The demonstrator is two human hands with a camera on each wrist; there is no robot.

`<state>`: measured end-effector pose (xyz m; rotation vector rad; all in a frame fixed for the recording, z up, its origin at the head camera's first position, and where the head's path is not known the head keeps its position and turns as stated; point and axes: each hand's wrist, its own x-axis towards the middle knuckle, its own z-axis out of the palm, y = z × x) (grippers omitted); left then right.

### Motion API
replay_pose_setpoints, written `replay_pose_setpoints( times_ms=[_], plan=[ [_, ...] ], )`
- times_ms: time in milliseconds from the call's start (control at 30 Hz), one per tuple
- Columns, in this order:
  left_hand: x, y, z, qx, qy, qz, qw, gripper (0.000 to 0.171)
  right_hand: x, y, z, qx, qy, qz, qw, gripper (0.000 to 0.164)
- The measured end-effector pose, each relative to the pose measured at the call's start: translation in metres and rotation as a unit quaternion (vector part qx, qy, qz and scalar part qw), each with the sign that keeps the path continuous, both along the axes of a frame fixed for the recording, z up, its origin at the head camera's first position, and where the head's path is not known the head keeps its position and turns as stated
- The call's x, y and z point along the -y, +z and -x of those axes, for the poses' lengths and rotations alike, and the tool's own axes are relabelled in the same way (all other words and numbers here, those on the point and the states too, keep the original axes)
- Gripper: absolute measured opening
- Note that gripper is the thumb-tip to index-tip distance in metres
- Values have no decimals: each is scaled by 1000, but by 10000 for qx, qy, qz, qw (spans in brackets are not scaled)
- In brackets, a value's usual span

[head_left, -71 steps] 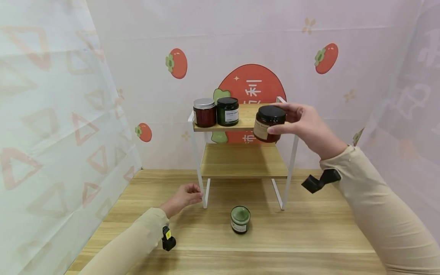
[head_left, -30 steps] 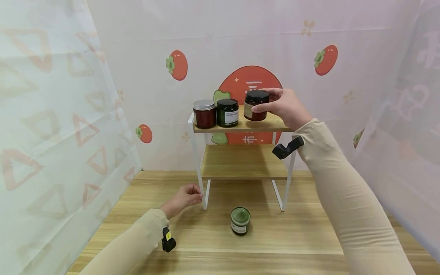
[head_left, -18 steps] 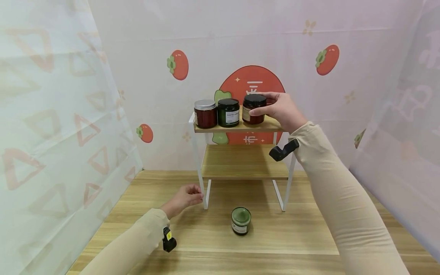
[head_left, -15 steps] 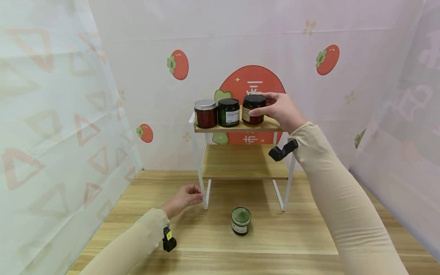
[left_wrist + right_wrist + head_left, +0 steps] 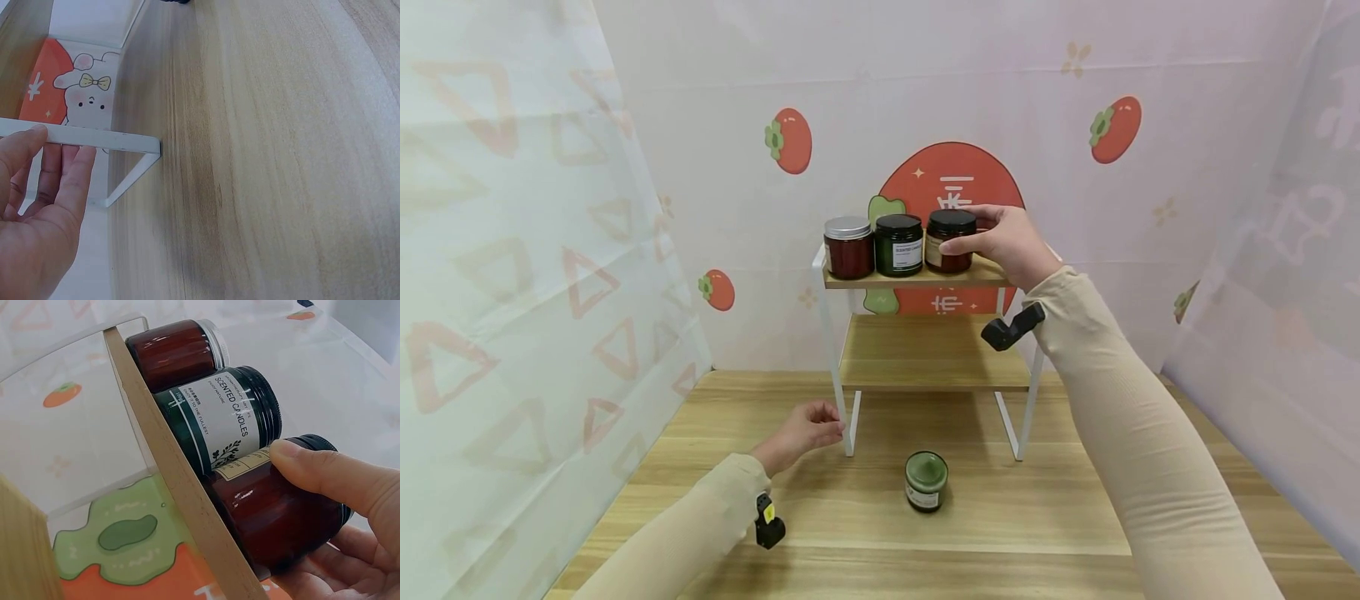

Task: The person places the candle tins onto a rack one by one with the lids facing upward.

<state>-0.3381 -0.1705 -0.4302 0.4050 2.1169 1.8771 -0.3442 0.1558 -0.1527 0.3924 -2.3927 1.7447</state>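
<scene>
As seen from head: pinching amber jar (image 5: 953, 229) in right hand (image 5: 1011, 242), thumb opposite fingers — upright on top shelf (image 5: 988, 272), left of palm, just beside green jar (image 5: 898, 248), can't tell if touching. Well below, pinching leg (image 5: 832, 350) with left hand (image 5: 805, 432), farther from amber jar. From left wrist: gripping leg, thumb and fingertips on opposite sides. From right wrist: thumb by label (image 5: 240, 465), long axis square to top shelf — green jar just beyond.

Black-lidded green glass jar (image 5: 898, 247) blocks left of black-lidded brown glass jar (image 5: 948, 256); right hand (image 5: 1009, 242) blocks its right. Lower wooden shelf (image 5: 935, 352): front passage between white metal legs (image 5: 1027, 408), left hand (image 5: 799, 435) on one. Squat green glass candle (image 5: 926, 483) stands out front.
</scene>
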Motion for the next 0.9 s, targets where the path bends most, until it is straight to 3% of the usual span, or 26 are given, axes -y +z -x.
replay_pose_setpoints(
  times_ms=[433, 700, 900],
  plan=[
    [0, 1, -1, -44, -33, 22, 10000, 12, 1, -1, -2, 105, 72, 51, 9999, 68],
    [-1, 1, -2, 4, -31, -31, 10000, 10, 1, -2, 0, 90, -96, -401, 9991, 65],
    [-1, 1, -2, 13, -29, -67, 10000, 11, 0, -2, 2, 187, -7, -377, 9991, 64]
  ],
)
